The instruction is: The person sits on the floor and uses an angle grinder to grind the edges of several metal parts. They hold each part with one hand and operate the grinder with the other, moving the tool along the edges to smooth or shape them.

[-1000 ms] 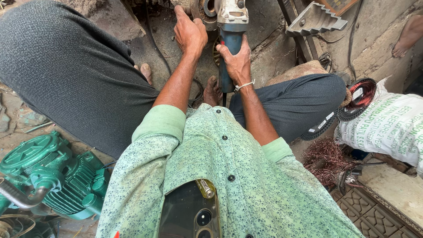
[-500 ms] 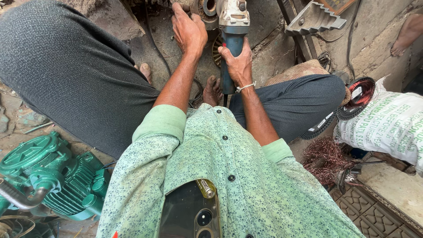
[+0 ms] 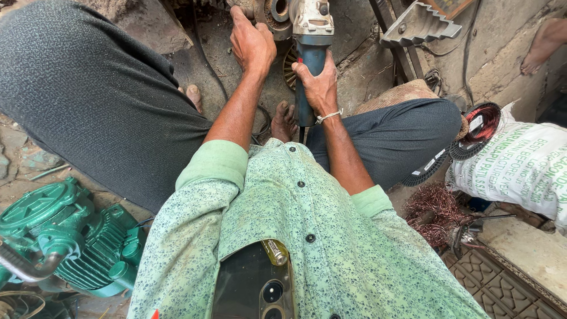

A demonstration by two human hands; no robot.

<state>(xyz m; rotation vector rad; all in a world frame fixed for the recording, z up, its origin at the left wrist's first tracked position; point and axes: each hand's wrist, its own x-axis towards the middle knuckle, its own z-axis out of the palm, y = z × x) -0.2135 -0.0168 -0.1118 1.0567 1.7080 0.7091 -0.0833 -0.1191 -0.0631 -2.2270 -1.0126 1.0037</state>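
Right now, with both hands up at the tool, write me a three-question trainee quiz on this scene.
1. True or false: the right hand grips the blue-bodied angle grinder with the grey metal head around its blue body.
2. Which lies at the lower left of the view? A) a green finned cast-metal motor B) a tangle of bare copper wire C) a white printed woven sack
3. Fill in: the left hand rests on a round rusty metal part to the ____ of the grinder's head.

Key: 1 true; 2 A; 3 left
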